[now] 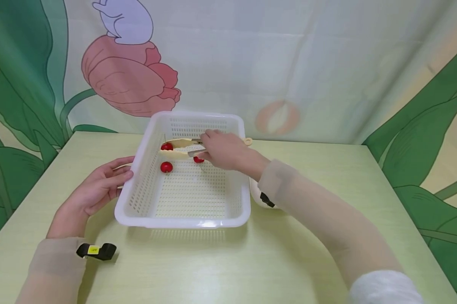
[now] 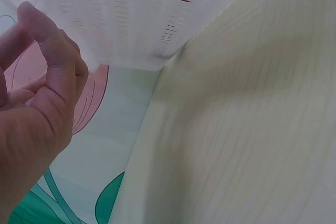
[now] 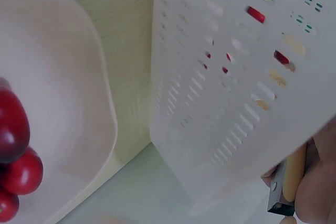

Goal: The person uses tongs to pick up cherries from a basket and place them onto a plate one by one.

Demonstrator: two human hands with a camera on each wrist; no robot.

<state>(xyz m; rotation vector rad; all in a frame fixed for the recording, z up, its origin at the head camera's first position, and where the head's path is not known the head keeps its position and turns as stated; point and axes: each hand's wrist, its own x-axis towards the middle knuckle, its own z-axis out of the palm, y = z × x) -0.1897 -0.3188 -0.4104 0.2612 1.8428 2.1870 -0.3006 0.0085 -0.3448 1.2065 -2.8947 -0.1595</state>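
Observation:
A white perforated plastic basket (image 1: 186,222) sits on the table with several small red cherry tomatoes inside. My left hand (image 1: 103,185) holds its left rim, thumb at the edge; in the left wrist view that hand (image 2: 47,82) has bent fingers beside the basket wall. My right hand (image 1: 226,150) reaches over the basket and grips metal tongs with pale wooden-looking tips (image 1: 175,154). One tomato (image 1: 167,146) lies between the tips; whether they squeeze it I cannot tell. Another tomato (image 1: 166,167) lies nearer me, and one (image 1: 198,160) is partly hidden below the tongs.
To the basket's right stands a white bowl (image 3: 68,93), mostly hidden by my right forearm in the head view. Several red tomatoes (image 3: 23,171) lie in it. A pale table (image 1: 183,270) carries everything, and a printed curtain (image 1: 221,63) hangs behind it.

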